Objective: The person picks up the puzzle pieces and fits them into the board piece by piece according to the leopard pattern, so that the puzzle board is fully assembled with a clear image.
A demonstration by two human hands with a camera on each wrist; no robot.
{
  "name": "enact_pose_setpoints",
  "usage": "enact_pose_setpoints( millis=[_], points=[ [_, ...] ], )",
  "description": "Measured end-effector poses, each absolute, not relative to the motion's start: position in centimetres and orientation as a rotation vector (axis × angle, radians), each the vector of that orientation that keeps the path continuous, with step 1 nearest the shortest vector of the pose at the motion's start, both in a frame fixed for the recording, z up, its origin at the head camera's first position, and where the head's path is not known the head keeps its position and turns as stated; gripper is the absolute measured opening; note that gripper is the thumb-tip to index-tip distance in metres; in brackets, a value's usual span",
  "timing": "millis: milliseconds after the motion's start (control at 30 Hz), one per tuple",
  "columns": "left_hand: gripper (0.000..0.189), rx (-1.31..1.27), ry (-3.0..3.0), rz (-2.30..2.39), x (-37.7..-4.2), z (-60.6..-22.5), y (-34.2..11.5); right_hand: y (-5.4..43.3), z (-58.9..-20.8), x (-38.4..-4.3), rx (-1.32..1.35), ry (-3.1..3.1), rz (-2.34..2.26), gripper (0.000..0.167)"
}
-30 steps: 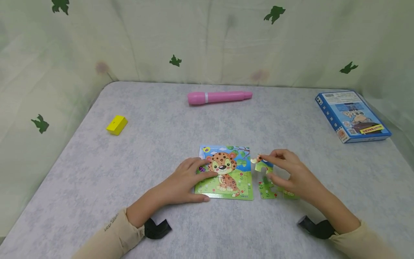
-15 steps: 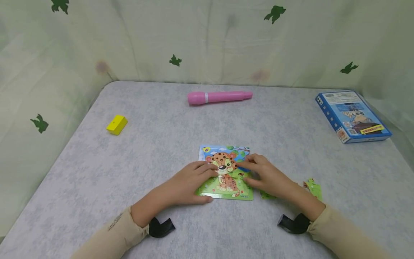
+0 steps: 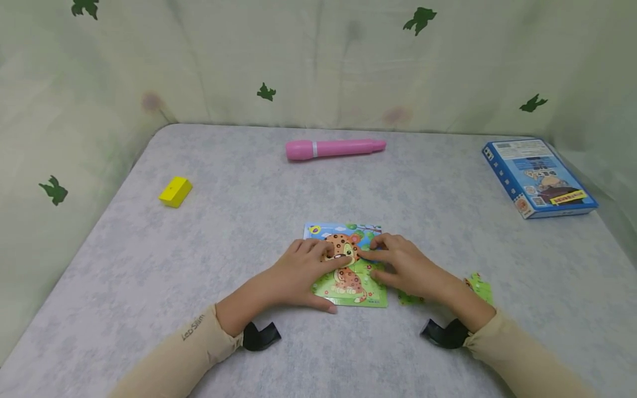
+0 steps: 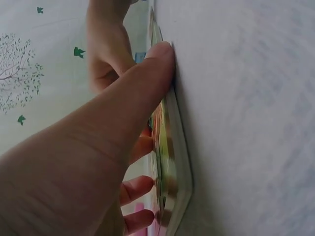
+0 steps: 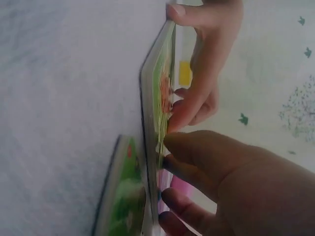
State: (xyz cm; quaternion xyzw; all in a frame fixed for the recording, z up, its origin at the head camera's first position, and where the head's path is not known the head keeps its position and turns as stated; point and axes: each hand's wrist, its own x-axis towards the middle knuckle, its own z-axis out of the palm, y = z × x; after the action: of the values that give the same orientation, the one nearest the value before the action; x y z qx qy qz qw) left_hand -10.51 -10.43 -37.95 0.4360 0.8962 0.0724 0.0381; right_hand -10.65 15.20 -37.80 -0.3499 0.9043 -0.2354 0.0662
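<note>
A leopard jigsaw puzzle (image 3: pixel 348 290) lies flat in its tray on the table. My left hand (image 3: pixel 301 273) rests on its left side, fingers spread over the leopard's face and the thumb along the front edge. At the right side, my right hand (image 3: pixel 405 268) holds a puzzle piece (image 3: pixel 369 267) with blue and green on it between thumb and fingers, down against the puzzle. In the right wrist view those fingertips (image 5: pixel 170 196) meet the board's surface. Loose green pieces (image 3: pixel 480 287) lie right of the tray, partly behind the right hand and wrist.
A pink pen-shaped stick (image 3: pixel 343 148) lies along the back of the table. The yellow block (image 3: pixel 176 192) is at the left, and a blue box (image 3: pixel 539 177) sits at the back right. A pale curtain (image 3: pixel 318 61) hangs behind the table.
My right hand has carried a piece from the loose pieces leftward onto the puzzle and lowered it there. My left hand has slid slightly right across the leopard picture.
</note>
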Motion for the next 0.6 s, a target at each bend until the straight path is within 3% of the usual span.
enact_pose_setpoints(
  millis=[300, 600],
  points=[
    [0.092, 1.191, 2.807, 0.316, -9.1, -38.7, -10.9, 16.3, -37.0, -10.0, -0.817, 2.578, -0.975, 0.058],
    [0.092, 1.128, 2.882, 0.553, -7.8, -39.0, -13.1, 19.0, -35.6, -7.7, -0.8, 2.723, -1.108, 0.065]
  ],
)
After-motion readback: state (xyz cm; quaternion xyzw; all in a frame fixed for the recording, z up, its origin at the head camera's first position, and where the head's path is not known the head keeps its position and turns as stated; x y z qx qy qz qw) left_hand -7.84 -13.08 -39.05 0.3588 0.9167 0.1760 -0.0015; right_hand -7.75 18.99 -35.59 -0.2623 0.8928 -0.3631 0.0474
